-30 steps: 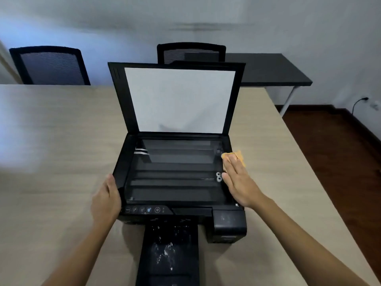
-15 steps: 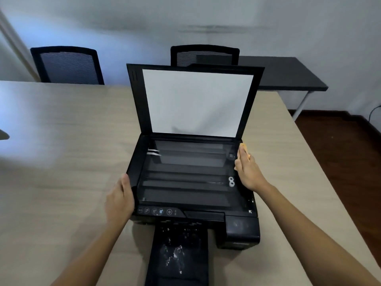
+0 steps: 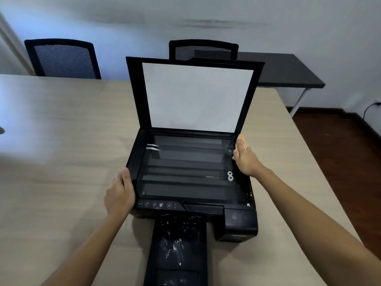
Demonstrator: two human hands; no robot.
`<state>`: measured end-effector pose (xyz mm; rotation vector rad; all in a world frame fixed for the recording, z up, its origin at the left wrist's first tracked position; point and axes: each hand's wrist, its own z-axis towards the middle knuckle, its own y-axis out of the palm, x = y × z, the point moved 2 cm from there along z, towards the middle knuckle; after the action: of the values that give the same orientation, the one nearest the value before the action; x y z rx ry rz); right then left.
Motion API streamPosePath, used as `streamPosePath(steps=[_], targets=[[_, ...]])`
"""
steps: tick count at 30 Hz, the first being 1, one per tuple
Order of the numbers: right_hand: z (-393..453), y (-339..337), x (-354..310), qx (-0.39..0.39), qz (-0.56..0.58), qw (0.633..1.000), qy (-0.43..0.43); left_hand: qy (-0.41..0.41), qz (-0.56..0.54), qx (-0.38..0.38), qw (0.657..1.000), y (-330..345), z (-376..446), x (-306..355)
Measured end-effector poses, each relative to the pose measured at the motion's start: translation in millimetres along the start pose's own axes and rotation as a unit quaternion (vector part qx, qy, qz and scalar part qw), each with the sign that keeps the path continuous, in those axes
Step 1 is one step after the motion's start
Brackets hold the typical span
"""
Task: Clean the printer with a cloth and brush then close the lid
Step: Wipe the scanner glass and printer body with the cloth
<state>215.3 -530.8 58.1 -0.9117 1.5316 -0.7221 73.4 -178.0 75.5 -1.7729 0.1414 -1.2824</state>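
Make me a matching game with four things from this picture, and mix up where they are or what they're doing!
Things:
1. black printer lid with white pad
2. left hand
3. orange cloth
4. black pull-out paper tray

Clues:
A. speckled with white dust, sticking out at the front
B. standing open and upright
C. gripping the printer's left edge
D. peeking out from under the right hand on the printer's right edge

Pairs: 1-B, 2-C, 3-D, 4-A
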Motion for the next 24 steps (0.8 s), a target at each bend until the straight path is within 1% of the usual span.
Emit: streamPosePath(steps=[2,5,6,7,9,10,12,13,14,17,19,21,24], targets=[[-30,2,5,-0.023,-0.01,0.999,-0.025,0.007,0.003,0.004,1.0,0,1,-1],[-88,-2,12,-0.067,-0.059,0.995,-0.052,0.01,0.001,0.006,1.0,0,4,-4],[-109,-8,14,-0.069,-0.069,0.993,-0.061,0.009,0.002,0.004,1.0,0,5,-6],[-129,-13,15,-0.052,-0.07,0.993,-0.074,0.008,0.003,0.001,1.0,1,6,-7],[-165,-19,13,0.016,-0.029,0.995,-0.095,0.014,-0.002,-0.006,1.0,1,5,-7],[-174,-16,12,0.037,-0.024,0.994,-0.102,0.017,-0.006,-0.004,1.0,2,5,-7],[-177,4,10,0.04,-0.082,0.988,-0.125,0.017,-0.012,-0.003,1.0,2,5,-7],[-173,19,12,0.05,-0.096,0.987,-0.123,0.016,-0.012,-0.005,1.0,2,5,-8],[-170,30,12,0.066,-0.079,0.99,-0.098,0.016,-0.013,-0.005,1.0,2,5,-8],[-173,49,2,0.134,-0.01,0.991,0.027,0.011,-0.01,-0.007,1.0,2,5,-9],[-187,59,-7,0.171,-0.013,0.982,0.079,0.013,-0.003,-0.01,1.0,2,5,-9],[-197,68,-11,0.188,-0.053,0.977,0.082,0.018,-0.001,-0.011,1.0,2,6,-9],[-190,66,-6,0.168,-0.119,0.976,0.067,0.026,0.0,-0.013,1.0,2,8,-11]])
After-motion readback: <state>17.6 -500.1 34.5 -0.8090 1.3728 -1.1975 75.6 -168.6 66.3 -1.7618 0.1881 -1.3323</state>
